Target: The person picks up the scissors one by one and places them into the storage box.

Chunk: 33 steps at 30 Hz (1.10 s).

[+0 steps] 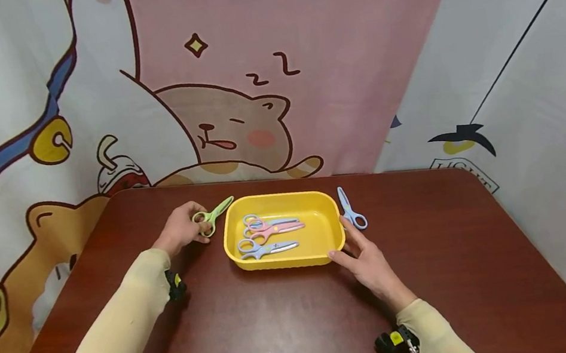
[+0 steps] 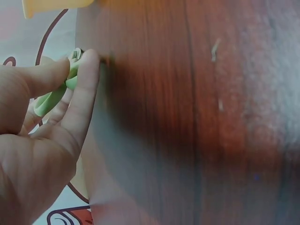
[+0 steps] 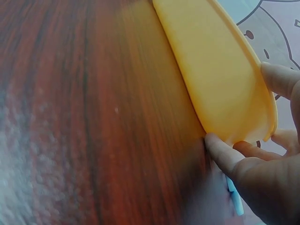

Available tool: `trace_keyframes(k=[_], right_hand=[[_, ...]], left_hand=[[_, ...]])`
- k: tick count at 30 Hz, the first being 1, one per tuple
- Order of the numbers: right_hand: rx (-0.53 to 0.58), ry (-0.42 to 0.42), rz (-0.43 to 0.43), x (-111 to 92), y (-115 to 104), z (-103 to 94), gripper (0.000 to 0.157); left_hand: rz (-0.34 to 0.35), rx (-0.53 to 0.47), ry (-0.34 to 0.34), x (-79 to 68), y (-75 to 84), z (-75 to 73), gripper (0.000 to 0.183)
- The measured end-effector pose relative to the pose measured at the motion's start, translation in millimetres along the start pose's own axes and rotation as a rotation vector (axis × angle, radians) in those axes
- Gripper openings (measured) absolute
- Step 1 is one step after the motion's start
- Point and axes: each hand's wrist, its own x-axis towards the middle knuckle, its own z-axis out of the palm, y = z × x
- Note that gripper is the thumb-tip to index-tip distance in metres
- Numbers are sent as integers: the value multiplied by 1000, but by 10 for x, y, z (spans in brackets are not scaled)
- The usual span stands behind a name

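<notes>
There are five pairs of scissors (image 1: 270,249), one tray (image 1: 323,231), two hands (image 1: 374,266) and one table (image 1: 282,327).

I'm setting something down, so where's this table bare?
The reddish wood-grained table is bare in front of the yellow rectangular plastic tray, between the cream sleeves, and right of the loose blue scissors. Crowded: the tray's left end, by the left hand gripping green scissors; its right, by the right hand and blue scissors.

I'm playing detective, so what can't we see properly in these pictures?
- Head view: blue scissors just behind the pink scissors, partly covered by them.
- Left wrist view: green scissors, partly behind left fingers; yellow tray, cut off by top edge.
- Right wrist view: tray's inside, hidden by its wall.
</notes>
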Motion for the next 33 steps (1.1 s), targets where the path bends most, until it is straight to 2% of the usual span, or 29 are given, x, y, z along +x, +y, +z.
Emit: trace_keyframes(k=[6, 19, 26, 33], right_hand=[[-3, 7, 0, -8, -8, 6, 87], [8, 1, -11, -10, 13, 0, 87], [32, -2, -11, 1, 9, 7, 87], [2, 4, -17, 9, 8, -1, 87]], left_hand=[[27, 23, 20, -37, 16, -34, 38], [114, 64, 129, -123, 63, -46, 38], [124, 76, 131, -182, 149, -85, 40], [152, 94, 137, -223, 257, -161, 35]])
